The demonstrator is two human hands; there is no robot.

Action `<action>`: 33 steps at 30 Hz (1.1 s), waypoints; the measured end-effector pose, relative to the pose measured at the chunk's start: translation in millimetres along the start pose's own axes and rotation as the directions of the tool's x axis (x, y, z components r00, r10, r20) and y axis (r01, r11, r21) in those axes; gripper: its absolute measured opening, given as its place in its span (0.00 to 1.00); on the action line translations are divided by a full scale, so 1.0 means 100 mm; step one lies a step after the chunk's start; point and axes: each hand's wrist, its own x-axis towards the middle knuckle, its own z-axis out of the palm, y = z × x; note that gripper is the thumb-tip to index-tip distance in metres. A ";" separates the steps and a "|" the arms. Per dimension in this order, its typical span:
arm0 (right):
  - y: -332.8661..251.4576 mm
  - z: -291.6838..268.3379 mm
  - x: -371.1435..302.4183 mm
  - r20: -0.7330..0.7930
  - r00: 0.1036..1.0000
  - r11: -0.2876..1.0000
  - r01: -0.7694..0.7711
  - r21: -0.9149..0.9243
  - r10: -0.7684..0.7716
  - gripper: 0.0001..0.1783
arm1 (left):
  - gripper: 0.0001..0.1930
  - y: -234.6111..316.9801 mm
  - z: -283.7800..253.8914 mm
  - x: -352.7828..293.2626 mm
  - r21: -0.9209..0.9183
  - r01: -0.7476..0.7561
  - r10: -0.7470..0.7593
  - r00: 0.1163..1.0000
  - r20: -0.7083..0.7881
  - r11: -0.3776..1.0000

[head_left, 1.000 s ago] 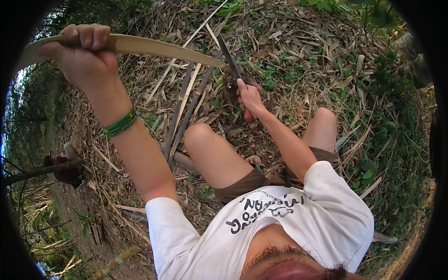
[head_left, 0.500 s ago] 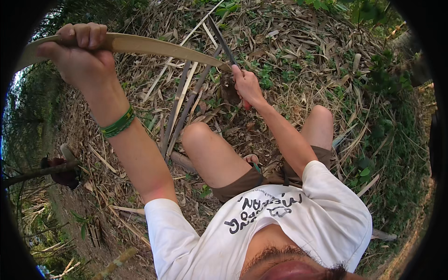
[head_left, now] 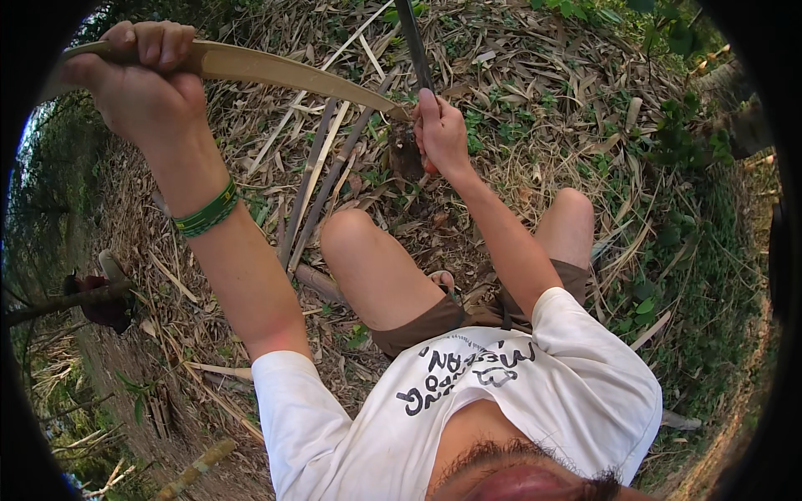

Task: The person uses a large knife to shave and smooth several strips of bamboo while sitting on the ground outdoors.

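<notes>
High on the left, my left hand (head_left: 146, 75) is wrapped round a long pale bamboo strip (head_left: 284, 73). The strip slants down to the right, and its lower end meets the top of a dark wooden stump (head_left: 406, 150). Beside that end, my right hand (head_left: 443, 134) grips a machete (head_left: 413, 46) with a dark blade pointing away from me. A bit of its orange-red handle shows below the fist. From this view I cannot tell whether the blade touches the strip.
Several split bamboo strips (head_left: 313, 171) lie on the leaf-covered ground left of the stump. My bare knees flank the space before it. A pole (head_left: 322, 282) lies by my left knee. Green undergrowth (head_left: 668, 242) stands on the right, and a branch (head_left: 71, 302) juts in at left.
My right hand has risen slightly, and the machete has swung from a leftward slant to nearly straight away from me. My left hand keeps its hold on the bamboo strip, shifted slightly upward.
</notes>
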 end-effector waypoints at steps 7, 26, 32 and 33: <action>0.81 -0.31 -0.12 0.064 0.854 0.852 -0.505 -0.137 0.517 0.30 | 0.37 -0.07 0.10 0.07 0.011 0.004 -0.003 0.999 -0.037 1.000; -0.13 0.08 0.02 0.004 0.999 0.996 0.047 0.074 -0.047 0.31 | 0.37 0.00 0.09 0.04 0.027 -0.011 0.010 1.000 0.009 1.000; 0.92 -0.24 -0.03 0.006 0.841 0.829 -0.531 -0.178 0.540 0.34 | 0.37 -0.12 0.15 0.10 -0.064 0.034 -0.035 0.999 -0.011 0.997; 0.90 -0.25 -0.03 0.016 0.868 0.862 -0.492 -0.124 0.497 0.33 | 0.37 -0.16 0.13 0.13 -0.063 0.022 -0.022 1.000 -0.002 0.998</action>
